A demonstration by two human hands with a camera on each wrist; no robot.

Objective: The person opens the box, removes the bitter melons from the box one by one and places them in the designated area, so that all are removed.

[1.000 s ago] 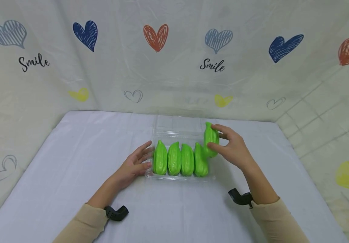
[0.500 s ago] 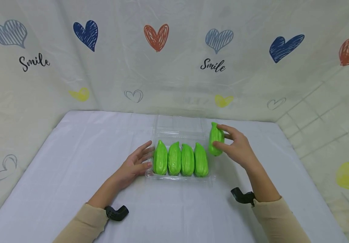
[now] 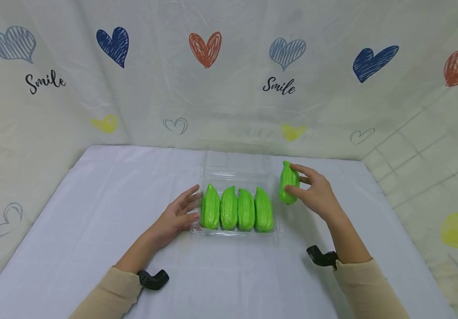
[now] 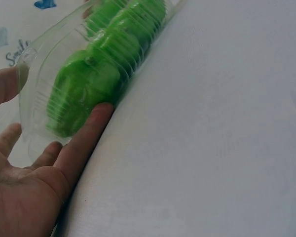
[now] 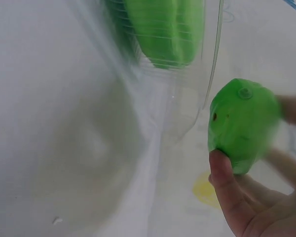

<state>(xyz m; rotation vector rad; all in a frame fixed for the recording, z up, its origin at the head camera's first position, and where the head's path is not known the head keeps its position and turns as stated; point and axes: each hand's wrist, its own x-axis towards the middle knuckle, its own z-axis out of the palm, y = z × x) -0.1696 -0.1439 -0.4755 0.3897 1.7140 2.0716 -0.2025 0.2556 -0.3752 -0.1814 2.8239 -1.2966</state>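
Observation:
In the head view, a clear plastic clamshell box (image 3: 232,234) lies with its lid folded back, away from me. Several bright green ridged gourds (image 3: 246,210) stand in a row inside, stems toward the lid. My left hand (image 3: 178,215) rests along the box's left end, fingers fairly straight; the left wrist view shows its thumb (image 4: 91,128) touching the wall. Just right of the box, my right hand (image 3: 317,197) holds another green gourd (image 3: 287,184) above the table, between thumb and fingers. The right wrist view shows this gourd's blunt end (image 5: 241,123), apart from the box.
A white cloth covers the table (image 3: 229,274). Behind it hangs a pale curtain (image 3: 236,106) printed with hearts and "Smile". A black curved wrist camera (image 3: 154,280) sits on the left wrist, another black wrist camera (image 3: 322,256) on the right.
My right hand has carried its gourd rightward, from over the box's right end to beside it. The left hand and the box have stayed put.

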